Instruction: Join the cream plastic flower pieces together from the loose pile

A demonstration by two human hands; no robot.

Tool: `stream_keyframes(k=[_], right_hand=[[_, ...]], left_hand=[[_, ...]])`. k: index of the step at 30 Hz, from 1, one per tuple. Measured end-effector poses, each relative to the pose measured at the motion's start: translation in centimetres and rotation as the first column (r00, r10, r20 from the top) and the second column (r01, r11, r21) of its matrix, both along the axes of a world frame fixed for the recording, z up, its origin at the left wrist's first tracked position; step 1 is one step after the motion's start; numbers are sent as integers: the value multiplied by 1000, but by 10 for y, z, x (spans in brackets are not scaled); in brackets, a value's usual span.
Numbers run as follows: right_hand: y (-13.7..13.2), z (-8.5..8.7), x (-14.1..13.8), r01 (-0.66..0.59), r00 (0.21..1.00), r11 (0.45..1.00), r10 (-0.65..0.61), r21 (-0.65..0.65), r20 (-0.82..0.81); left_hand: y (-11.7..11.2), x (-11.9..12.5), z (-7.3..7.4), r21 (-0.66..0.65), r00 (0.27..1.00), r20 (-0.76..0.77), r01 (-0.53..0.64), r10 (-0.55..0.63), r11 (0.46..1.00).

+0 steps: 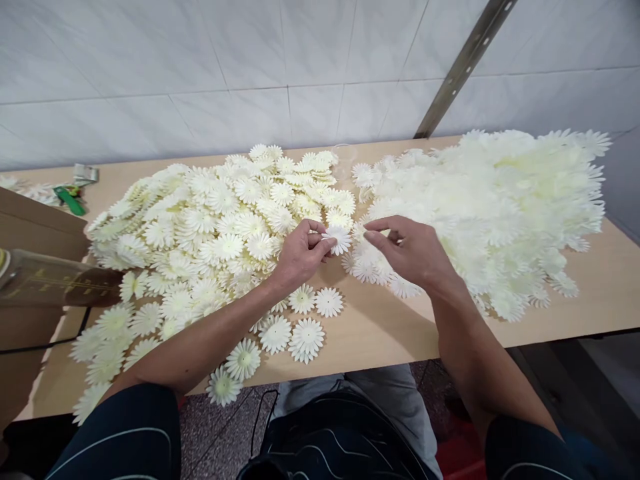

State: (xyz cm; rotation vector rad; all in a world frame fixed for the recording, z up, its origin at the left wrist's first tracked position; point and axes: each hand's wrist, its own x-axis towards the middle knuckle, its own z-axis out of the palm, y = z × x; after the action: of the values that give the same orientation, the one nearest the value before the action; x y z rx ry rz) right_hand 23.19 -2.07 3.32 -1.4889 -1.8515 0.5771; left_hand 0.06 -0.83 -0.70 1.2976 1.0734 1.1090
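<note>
My left hand (pixel 300 253) pinches one cream plastic daisy flower (pixel 339 239) by its edge, just above the wooden table (pixel 380 327). My right hand (pixel 407 250) hovers beside it with fingers curled and thumb and forefinger close together; whether it holds anything does not show. A big flat heap of daisy flowers (pixel 215 213) lies to the left of my hands. A taller, fluffier heap of white flowers (pixel 500 207) lies to the right. Several loose daisies (pixel 306 337) lie near the table's front edge.
A white tiled wall runs behind the table, with a slanted metal rail (pixel 463 67). A brown cardboard box (pixel 30 227) and a clear bottle (pixel 55 280) sit at the left. A green-handled tool (pixel 70 199) lies at the far left.
</note>
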Motion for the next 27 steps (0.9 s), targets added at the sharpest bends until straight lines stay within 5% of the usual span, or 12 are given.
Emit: stream_keyframes(k=[6,12,19,27], right_hand=[[1,-10,-27,-173,981,970,155,-169,-118],[4,-18,-28,-45,996,997,41,-60,-80],[3,-14,-24,-74,996,997,74,-2,39],[4,-17,-26,-49,998,994,54,97,-43]], left_hand=[[-9,2,3,23,988,-14,157,-156,987],[-7,2,3,-22,985,-55,162,-163,987],[-3,0,-2,16,994,-14,111,-111,994],[-3,-3,0,54,991,13,134,-135,989]])
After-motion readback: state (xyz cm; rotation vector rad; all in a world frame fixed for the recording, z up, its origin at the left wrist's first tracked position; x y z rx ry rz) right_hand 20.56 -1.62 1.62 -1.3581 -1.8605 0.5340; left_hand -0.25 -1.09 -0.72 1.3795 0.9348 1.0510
